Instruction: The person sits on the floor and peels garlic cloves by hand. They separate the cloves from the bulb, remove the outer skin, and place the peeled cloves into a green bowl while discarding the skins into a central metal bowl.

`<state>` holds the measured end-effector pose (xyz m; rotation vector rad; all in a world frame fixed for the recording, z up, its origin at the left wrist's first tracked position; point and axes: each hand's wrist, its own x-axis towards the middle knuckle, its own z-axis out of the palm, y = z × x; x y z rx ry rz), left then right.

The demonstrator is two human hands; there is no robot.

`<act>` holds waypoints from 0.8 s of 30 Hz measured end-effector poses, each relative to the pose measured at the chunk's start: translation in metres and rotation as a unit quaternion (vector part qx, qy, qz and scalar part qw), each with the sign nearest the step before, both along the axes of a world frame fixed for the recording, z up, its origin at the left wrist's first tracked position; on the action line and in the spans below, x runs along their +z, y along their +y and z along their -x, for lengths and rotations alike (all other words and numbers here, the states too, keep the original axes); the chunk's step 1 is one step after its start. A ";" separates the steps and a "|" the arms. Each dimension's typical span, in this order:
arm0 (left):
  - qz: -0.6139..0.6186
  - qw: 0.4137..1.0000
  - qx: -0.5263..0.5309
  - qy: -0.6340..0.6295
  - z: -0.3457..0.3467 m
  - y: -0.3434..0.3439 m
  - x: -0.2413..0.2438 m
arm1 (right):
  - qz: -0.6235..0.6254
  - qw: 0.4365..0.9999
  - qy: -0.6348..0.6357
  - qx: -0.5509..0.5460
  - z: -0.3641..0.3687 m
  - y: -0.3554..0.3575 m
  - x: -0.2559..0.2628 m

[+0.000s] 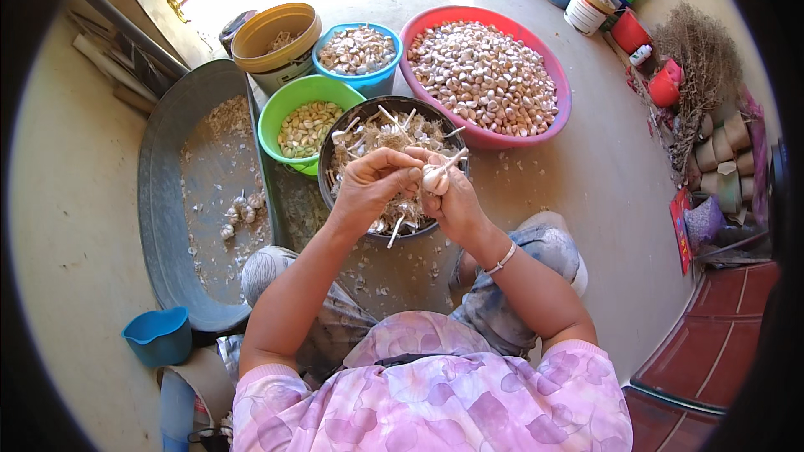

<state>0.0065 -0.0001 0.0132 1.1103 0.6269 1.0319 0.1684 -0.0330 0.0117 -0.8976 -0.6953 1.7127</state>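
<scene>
A whitish garlic bulb (435, 181) with a stalk slanting up to the right is gripped in my right hand (461, 210). Thumb and fingers of my left hand (377, 185) pinch at the bulb's left side; their exact contact is partly hidden. Both hands are over a dark round tub (328, 185) heaped with garlic stalks, roots and skins (402, 132). Beyond it on the right, a wide pink basin (562, 116) is piled with separated garlic cloves (483, 75). A green basin (270, 122) with yellowish cloves (308, 129) stands left of the tub.
A blue bucket (380, 85) of cloves and a yellow-rimmed bucket (276, 66) stand farther back. On my left, a large grey trough (163, 201) holds several garlic bulbs (242, 210) and skin scraps. Dry plants (697, 63) and pots line the right wall. Skins litter the floor.
</scene>
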 end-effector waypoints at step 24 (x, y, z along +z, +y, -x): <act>0.156 0.987 -0.013 -0.039 0.002 0.005 -0.012 | -0.040 0.997 -0.060 0.020 -0.011 0.004 -0.022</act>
